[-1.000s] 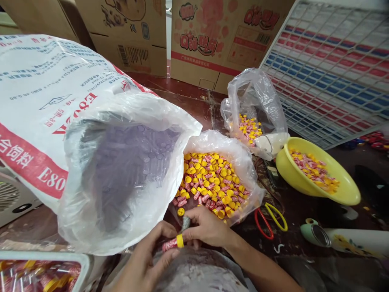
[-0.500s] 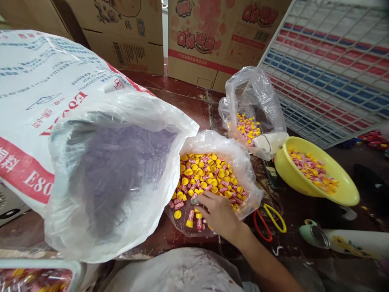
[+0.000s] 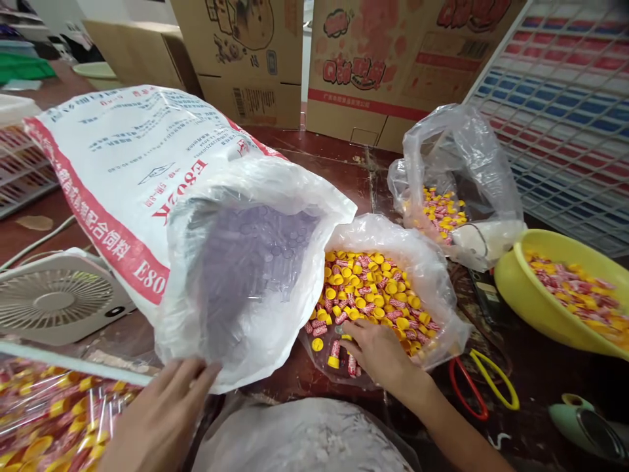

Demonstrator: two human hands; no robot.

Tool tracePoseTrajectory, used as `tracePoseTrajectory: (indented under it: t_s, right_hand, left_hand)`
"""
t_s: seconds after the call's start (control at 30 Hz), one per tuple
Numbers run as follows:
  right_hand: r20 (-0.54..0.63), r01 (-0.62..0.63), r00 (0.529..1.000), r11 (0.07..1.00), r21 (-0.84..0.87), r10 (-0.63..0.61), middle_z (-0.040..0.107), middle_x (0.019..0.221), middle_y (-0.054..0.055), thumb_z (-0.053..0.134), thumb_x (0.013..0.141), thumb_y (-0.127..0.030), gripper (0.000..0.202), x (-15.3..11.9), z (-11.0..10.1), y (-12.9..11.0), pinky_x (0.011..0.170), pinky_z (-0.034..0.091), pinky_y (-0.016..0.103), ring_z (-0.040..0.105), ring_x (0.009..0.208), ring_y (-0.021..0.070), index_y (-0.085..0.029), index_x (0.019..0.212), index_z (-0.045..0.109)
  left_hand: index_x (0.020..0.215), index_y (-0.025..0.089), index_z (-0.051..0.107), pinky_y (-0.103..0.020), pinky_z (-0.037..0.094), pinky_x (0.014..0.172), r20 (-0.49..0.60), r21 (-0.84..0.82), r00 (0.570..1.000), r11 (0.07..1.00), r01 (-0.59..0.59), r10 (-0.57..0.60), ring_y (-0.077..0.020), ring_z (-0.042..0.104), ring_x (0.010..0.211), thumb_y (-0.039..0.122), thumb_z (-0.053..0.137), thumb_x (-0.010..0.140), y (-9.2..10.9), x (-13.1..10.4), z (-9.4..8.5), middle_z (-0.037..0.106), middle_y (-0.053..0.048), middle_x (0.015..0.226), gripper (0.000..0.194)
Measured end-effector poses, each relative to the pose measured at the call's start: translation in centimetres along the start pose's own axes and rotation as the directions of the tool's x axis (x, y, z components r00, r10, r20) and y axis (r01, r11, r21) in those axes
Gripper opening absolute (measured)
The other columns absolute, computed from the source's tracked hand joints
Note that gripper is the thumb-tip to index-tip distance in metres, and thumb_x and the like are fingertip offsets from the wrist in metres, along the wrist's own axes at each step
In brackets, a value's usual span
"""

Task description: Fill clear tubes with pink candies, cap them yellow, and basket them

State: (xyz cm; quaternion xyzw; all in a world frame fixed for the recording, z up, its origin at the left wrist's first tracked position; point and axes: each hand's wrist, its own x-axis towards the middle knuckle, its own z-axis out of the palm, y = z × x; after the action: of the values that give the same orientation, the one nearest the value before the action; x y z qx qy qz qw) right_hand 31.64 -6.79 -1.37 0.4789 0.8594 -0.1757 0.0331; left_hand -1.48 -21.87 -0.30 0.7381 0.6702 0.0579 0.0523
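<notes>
Head view: for clean handling, the right hand (image 3: 383, 355) should isolate single yellow-capped pieces (image 3: 373, 296) inside the open plastic bag (image 3: 437, 269) without snagging it; that hand's curled fingers (image 3: 364, 333) are at the nearest pieces, but whether they grasp one cannot be told. Left hand (image 3: 164, 410): bent beside the white sack (image 3: 142, 151), grip likewise indeterminate. Cardboard boxes (image 3: 368, 85) stand toward the rear of the worn, dark-red tabletop (image 3: 329, 152).

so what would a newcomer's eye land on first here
Probably the big white sack, lying left of centre with its mouth open and clear tubes inside. Next, the heap of yellow and red pieces in the plastic bag to its right, with the right hand at its near side. The yellow basin at the right edge also stands out.
</notes>
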Motion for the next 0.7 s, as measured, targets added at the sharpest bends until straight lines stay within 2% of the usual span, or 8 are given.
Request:
tracePoseTrajectory:
  t_s: [0.1, 0.2, 0.27, 0.33, 0.43, 0.53, 0.6, 0.7]
  right_hand:
    - [-0.047, 0.017, 0.999, 0.904, 0.427, 0.003, 0.068, 0.068, 0.0, 0.064, 0.096, -0.027, 0.026, -0.4, -0.3, 0.7, 0.058, 0.044, 0.026, 0.065, 0.063, 0.0169, -0.021, 0.071, 0.059]
    - [0.066, -0.076, 0.997, 0.573, 0.816, 0.038, 0.066, 0.063, -0.002, 0.07, 0.09, -0.037, 0.033, -1.3, -0.2, 0.7, 0.054, 0.047, 0.024, 0.066, 0.059, 0.0156, -0.021, 0.067, 0.053]
    - [0.135, -0.143, 0.99, 0.339, 0.93, 0.047, 0.071, 0.071, 0.0, 0.077, 0.084, -0.043, 0.031, -1.7, 0.0, 0.1, 0.057, 0.052, 0.025, 0.071, 0.064, 0.017, -0.02, 0.077, 0.058]
    - [0.178, -0.181, 0.983, 0.156, 0.971, 0.034, 0.074, 0.074, 0.002, 0.082, 0.079, -0.048, 0.037, -1.8, 0.3, -0.9, 0.058, 0.055, 0.026, 0.072, 0.063, 0.0171, -0.018, 0.088, 0.061]
    - [0.235, -0.235, 0.971, -0.007, 0.972, -0.05, 0.071, 0.068, -0.001, 0.087, 0.072, -0.053, 0.049, -1.4, 0.6, -2.2, 0.051, 0.053, 0.023, 0.071, 0.055, 0.0161, -0.017, 0.09, 0.059]
    - [0.296, -0.311, 0.94, -0.064, 0.948, -0.171, 0.071, 0.068, -0.001, 0.091, 0.067, -0.055, 0.055, -0.9, 0.7, -2.9, 0.049, 0.052, 0.021, 0.07, 0.053, 0.015, -0.017, 0.088, 0.058]
    - [0.322, -0.344, 0.921, -0.071, 0.936, -0.22, 0.072, 0.069, 0.0, 0.09, 0.067, -0.056, 0.055, -0.7, 0.8, -2.8, 0.049, 0.053, 0.021, 0.069, 0.05, 0.0136, -0.016, 0.088, 0.058]
    - [0.331, -0.355, 0.914, -0.063, 0.933, -0.235, 0.073, 0.07, 0.001, 0.089, 0.07, -0.054, 0.053, -0.7, 0.8, -2.4, 0.049, 0.052, 0.02, 0.068, 0.049, 0.0126, -0.016, 0.09, 0.059]
  left_hand:
    - [0.102, 0.016, 0.077, -0.046, 0.056, 0.074, 0.167, 0.231, 0.985, 0.969, -0.084, 0.046, -0.034, 0.068, 0.093, -0.005, 0.034, 0.089, 1.4, 5.3, 0.4, 0.071, -0.014, 0.099, 0.05]
    - [0.089, 0.013, 0.074, -0.047, 0.056, 0.071, 0.183, 0.274, 0.983, 0.96, -0.052, 0.002, -0.0372, 0.069, 0.095, -0.005, 0.03, 0.089, 1.9, 8.4, 0.6, 0.069, -0.019, 0.098, 0.047]
    - [0.096, 0.014, 0.07, -0.043, 0.056, 0.068, 0.15, 0.188, 0.989, 0.982, -0.024, -0.005, -0.0321, 0.071, 0.088, 0.001, 0.034, 0.092, 2.0, 8.6, 0.6, 0.068, -0.017, 0.103, 0.039]
    - [0.099, 0.017, 0.064, -0.037, 0.057, 0.069, 0.112, -0.121, 0.994, 0.992, 0.025, -0.011, -0.0245, 0.07, 0.08, 0.016, 0.043, 0.096, 2.2, 7.8, 0.6, 0.067, -0.012, 0.101, 0.022]
    - [0.094, 0.022, 0.059, -0.03, 0.059, 0.073, 0.19, -0.736, 0.982, 0.662, 0.143, -0.001, -0.0203, 0.069, 0.081, 0.039, 0.055, 0.096, 4.0, 6.0, 0.4, 0.066, -0.004, 0.089, 0.017]
    - [0.104, 0.025, 0.065, -0.03, 0.059, 0.081, 0.306, -0.926, 0.95, 0.253, 0.28, 0.067, -0.0229, 0.07, 0.095, 0.046, 0.062, 0.094, 6.6, 5.0, 0.1, 0.071, -0.005, 0.096, 0.023]
    - [0.109, 0.027, 0.068, -0.032, 0.058, 0.09, 0.338, -0.937, 0.937, 0.13, 0.325, 0.091, -0.0242, 0.07, 0.103, 0.045, 0.065, 0.094, 7.8, 4.9, 0.0, 0.073, -0.005, 0.104, 0.025]
    - [0.113, 0.028, 0.069, -0.032, 0.055, 0.097, 0.384, -0.921, 0.917, 0.114, 0.372, 0.108, -0.0239, 0.069, 0.108, 0.043, 0.063, 0.096, 8.3, 4.9, 0.1, 0.073, -0.005, 0.11, 0.024]
